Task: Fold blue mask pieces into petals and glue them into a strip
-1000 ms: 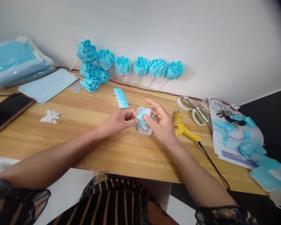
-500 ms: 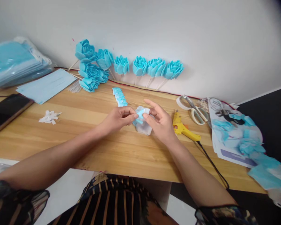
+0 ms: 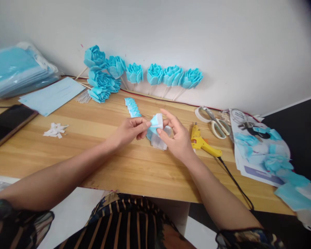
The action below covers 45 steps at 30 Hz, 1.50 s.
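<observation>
**Folded cloth [image 3: 156, 121] over the wood-grained table [image 3: 106, 166]**

Your left hand [image 3: 131, 131] and right hand [image 3: 178, 138] both have fingers clamped on its soft, blue-and-white layers. Beyond lie overlapping blue pieces [image 3: 132, 107], then ruffled flowers [image 3: 155, 75] against the wall [image 3: 235, 52].

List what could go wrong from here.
The glue gun lies close to the right hand; if hot, it might burn it. Its cord runs to the table's front edge, near the right forearm, so a snag could drag the gun. The blue piece, between the fingers of both hands, might crease or slip.
</observation>
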Motion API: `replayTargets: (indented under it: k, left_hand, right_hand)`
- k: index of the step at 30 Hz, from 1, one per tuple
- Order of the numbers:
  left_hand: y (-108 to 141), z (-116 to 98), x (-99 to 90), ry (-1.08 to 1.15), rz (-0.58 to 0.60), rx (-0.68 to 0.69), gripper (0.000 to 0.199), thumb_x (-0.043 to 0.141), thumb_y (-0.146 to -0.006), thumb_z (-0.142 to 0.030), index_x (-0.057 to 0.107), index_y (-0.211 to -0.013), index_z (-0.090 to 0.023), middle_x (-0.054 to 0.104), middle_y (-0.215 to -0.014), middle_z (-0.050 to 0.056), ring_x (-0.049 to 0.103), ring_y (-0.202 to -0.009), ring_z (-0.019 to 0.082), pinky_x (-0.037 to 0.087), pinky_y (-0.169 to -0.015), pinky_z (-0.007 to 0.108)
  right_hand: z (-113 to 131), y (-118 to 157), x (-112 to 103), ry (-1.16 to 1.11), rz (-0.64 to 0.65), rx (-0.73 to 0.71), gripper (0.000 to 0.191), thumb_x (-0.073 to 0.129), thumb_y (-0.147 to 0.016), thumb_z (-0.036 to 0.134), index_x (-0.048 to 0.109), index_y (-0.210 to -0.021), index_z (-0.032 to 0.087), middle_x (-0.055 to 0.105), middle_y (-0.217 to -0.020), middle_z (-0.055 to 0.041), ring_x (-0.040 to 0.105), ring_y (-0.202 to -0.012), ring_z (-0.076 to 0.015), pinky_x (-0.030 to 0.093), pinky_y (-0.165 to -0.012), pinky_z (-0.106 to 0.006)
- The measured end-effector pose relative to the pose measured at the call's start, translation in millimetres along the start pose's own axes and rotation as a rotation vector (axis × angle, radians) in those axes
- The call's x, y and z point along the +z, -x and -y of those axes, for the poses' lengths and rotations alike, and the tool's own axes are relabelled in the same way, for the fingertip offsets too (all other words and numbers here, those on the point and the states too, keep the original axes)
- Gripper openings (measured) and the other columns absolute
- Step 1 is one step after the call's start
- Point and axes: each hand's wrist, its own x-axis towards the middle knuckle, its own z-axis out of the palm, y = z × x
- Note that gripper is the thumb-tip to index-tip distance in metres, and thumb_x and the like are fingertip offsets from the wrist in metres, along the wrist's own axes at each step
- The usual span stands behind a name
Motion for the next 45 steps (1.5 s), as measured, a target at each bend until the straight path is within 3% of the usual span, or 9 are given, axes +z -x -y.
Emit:
replayTargets:
  k: [10,14,16,21,25,30,39,45]
  left_hand:
    - [-2.6,5.7,2.1,0.052,-0.076,-0.097,0.053,0.059,-0.091,-0.050,0.052,-0.050,-0.016,0.053,-0.048,0.000,0.042,-0.046,0.007,0.036,-0.051,0.024]
    - [-5.4,7.3,-0.6,0.133,-0.134,-0.106,0.039,0.065,-0.086,-0.051,0.065,-0.072,-0.015,0.052,-0.047,-0.003,0.041,-0.043,0.008,0.033,-0.047,0.023]
    - [-6.0,7.4,-2.2,0.156,-0.124,-0.105,0.038,0.067,-0.085,-0.053,0.067,-0.077,-0.015,0.052,-0.047,-0.003,0.042,-0.044,0.009,0.033,-0.047,0.023]
    - [-3.4,3.7,-2.3,0.060,-0.024,-0.043,0.051,0.065,-0.086,-0.053,0.057,-0.054,-0.015,0.055,-0.052,0.000,0.045,-0.050,0.008,0.036,-0.051,0.023]
    - [-1.8,0.8,-1.7,0.033,-0.026,-0.033,0.042,0.070,-0.083,-0.046,0.060,-0.056,-0.015,0.053,-0.052,-0.001,0.045,-0.051,0.008,0.036,-0.051,0.022]
    - [-2.6,4.4,-2.4,0.038,-0.038,-0.060,0.026,0.074,-0.079,-0.040,0.069,-0.077,-0.015,0.053,-0.054,-0.003,0.045,-0.050,0.007,0.033,-0.049,0.021]
    - [-3.3,5.2,-1.7,-0.085,-0.024,0.013,0.030,0.068,-0.082,-0.038,0.060,-0.064,-0.015,0.049,-0.052,-0.004,0.039,-0.048,0.006,0.027,-0.047,0.022]
    - [-2.9,1.1,-1.1,-0.081,-0.035,0.052,0.029,0.066,-0.082,-0.035,0.056,-0.063,-0.016,0.048,-0.052,-0.005,0.039,-0.048,0.006,0.029,-0.048,0.021]
  right_hand:
    - [-1.3,0.9,1.9,0.016,-0.018,-0.011,0.057,0.062,-0.085,0.018,0.054,-0.140,0.031,0.063,-0.083,0.0019,0.059,-0.078,-0.0164,0.053,-0.081,-0.034]
    - [-2.1,0.9,1.2,-0.005,-0.029,-0.013,0.058,0.063,-0.084,0.019,0.054,-0.140,0.031,0.065,-0.084,0.0011,0.059,-0.078,-0.0168,0.053,-0.077,-0.033]
    - [-2.0,0.9,1.0,-0.015,-0.021,-0.007,0.058,0.064,-0.084,0.020,0.054,-0.140,0.030,0.065,-0.084,0.0008,0.059,-0.076,-0.0169,0.053,-0.075,-0.033]
    - [-1.5,0.4,0.7,-0.010,0.023,-0.005,0.058,0.062,-0.085,0.018,0.054,-0.140,0.031,0.064,-0.083,0.0022,0.059,-0.075,-0.0155,0.052,-0.077,-0.032]
    - [-1.7,-0.2,0.4,-0.014,0.031,-0.014,0.056,0.062,-0.085,0.019,0.054,-0.140,0.031,0.062,-0.081,0.0030,0.060,-0.076,-0.0153,0.052,-0.081,-0.033]
    - [-0.2,-0.4,0.1,-0.004,0.032,-0.008,0.057,0.062,-0.085,0.018,0.054,-0.140,0.031,0.063,-0.081,0.0031,0.060,-0.075,-0.0151,0.053,-0.083,-0.034]
    - [-1.3,-0.8,-0.1,-0.024,0.040,-0.025,0.052,0.059,-0.088,0.020,0.055,-0.139,0.027,0.064,-0.081,0.0035,0.062,-0.074,-0.0135,0.053,-0.080,-0.031]
    - [-2.3,-0.2,1.0,-0.056,0.019,-0.031,0.051,0.058,-0.089,0.023,0.054,-0.140,0.026,0.072,-0.092,0.0001,0.067,-0.085,-0.0164,0.053,-0.084,-0.034]
